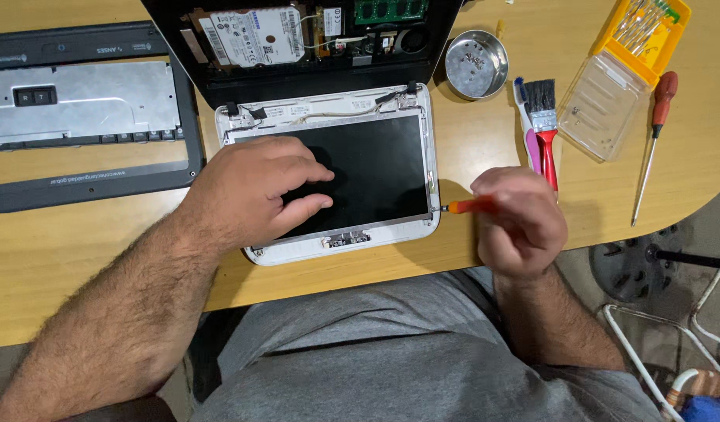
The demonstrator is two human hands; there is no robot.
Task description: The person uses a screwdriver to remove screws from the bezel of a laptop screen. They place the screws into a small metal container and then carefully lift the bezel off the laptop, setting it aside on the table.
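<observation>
A small white laptop lid (422, 101) lies flat on the wooden table with its dark screen panel (375, 164) exposed. My left hand (254, 191) presses flat on the screen, fingers spread toward the right. My right hand (520, 223) grips an orange-handled screwdriver (465, 206). Its tip touches the lower right edge of the screen frame. The opened laptop base (297, 47) sits behind the lid, showing a hard drive and a green memory board.
A removed grey keyboard bezel (86, 176) lies at the left. A round metal dish (475, 64) with screws, a red-handled brush (544, 125), a clear and yellow tool case (625, 78) and a long red screwdriver (655, 133) lie at the right. The table edge curves near my lap.
</observation>
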